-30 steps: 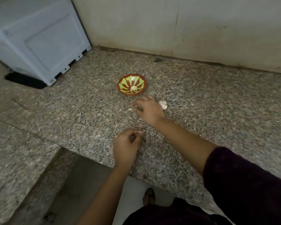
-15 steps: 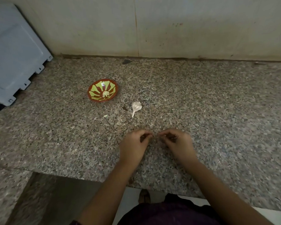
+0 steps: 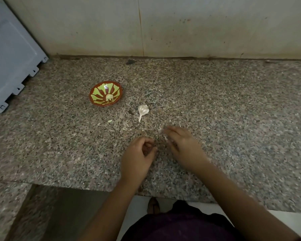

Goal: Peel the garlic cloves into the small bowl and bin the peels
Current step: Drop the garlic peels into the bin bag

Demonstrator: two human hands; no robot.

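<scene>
We see the right grip (image 3: 182, 145) now parted from the left grip (image 3: 137, 153), blurred, a pale scrap (image 3: 165, 137) beside it: probably peel coming off. The left is curled; we cannot tell either hold. The garlic (image 3: 143, 110) lies mid-frame, right of the small bowl (image 3: 94, 101).

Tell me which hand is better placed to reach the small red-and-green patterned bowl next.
Left, likely. The left hand lies nearer the small red-and-green patterned bowl; the right hand is farther right, with the white garlic head roughly between it and that bowl.
</scene>
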